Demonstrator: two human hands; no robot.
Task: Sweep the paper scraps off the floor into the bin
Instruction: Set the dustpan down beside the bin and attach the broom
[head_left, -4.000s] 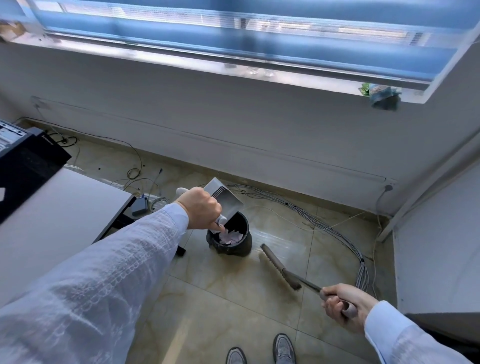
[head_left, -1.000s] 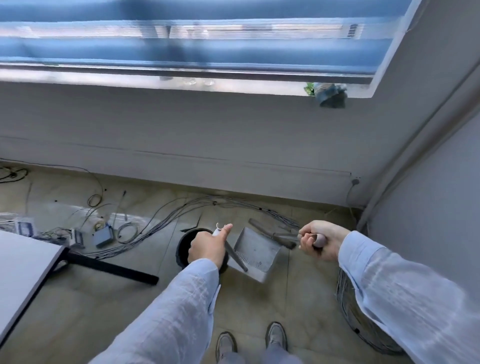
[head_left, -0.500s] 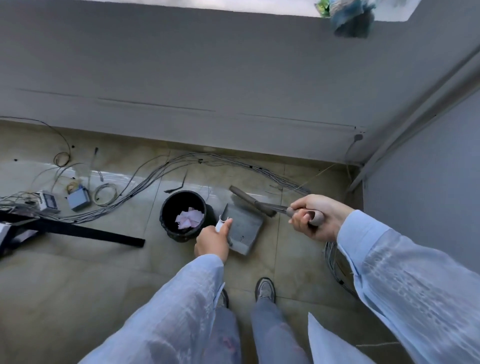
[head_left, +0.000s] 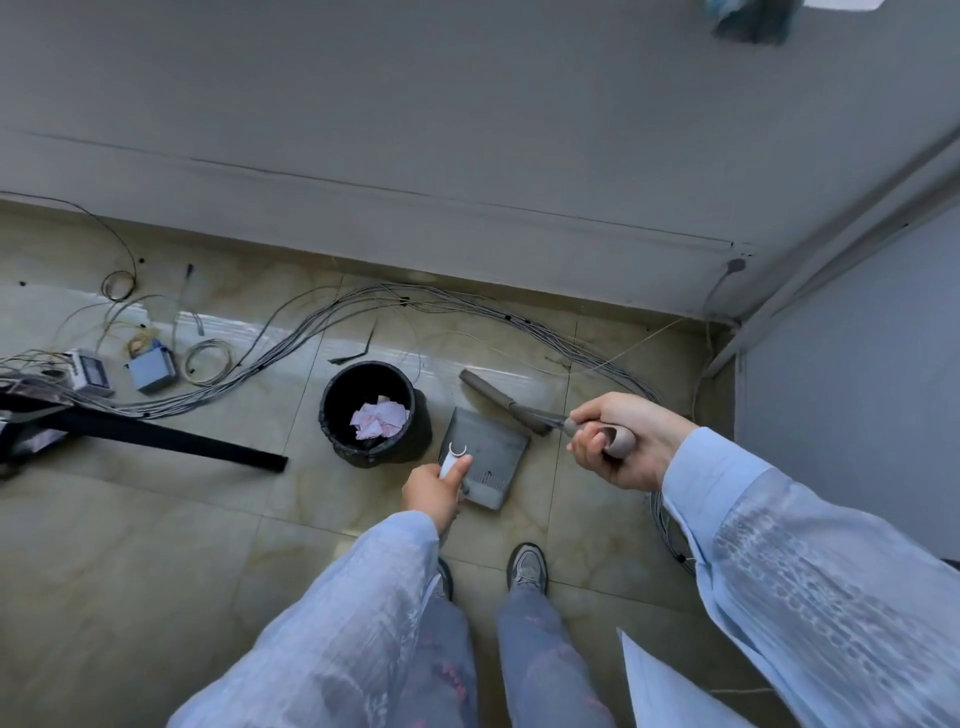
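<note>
A small black bin (head_left: 340, 410) stands on the tiled floor with pink and white paper scraps (head_left: 378, 418) lying inside it. Just right of the bin sits a grey dustpan (head_left: 491, 452), its tray showing no scraps. My left hand (head_left: 434, 491) is shut on the dustpan's white handle. My right hand (head_left: 618, 441) is shut on the handle of a brown brush (head_left: 496, 400), whose head reaches over the dustpan's far right corner. No loose scraps show on the floor around the bin.
A bundle of grey cables (head_left: 291, 338) runs along the floor by the wall, with small electronic boxes (head_left: 150, 369) at the left. A black table leg (head_left: 171, 441) lies left of the bin. More coiled cable (head_left: 670, 530) sits right of my feet (head_left: 527, 566).
Four seconds ago the dustpan was tipped over the bin; now it is down beside the bin on its right. The brush came in over the dustpan. My view tilted down toward the floor.
</note>
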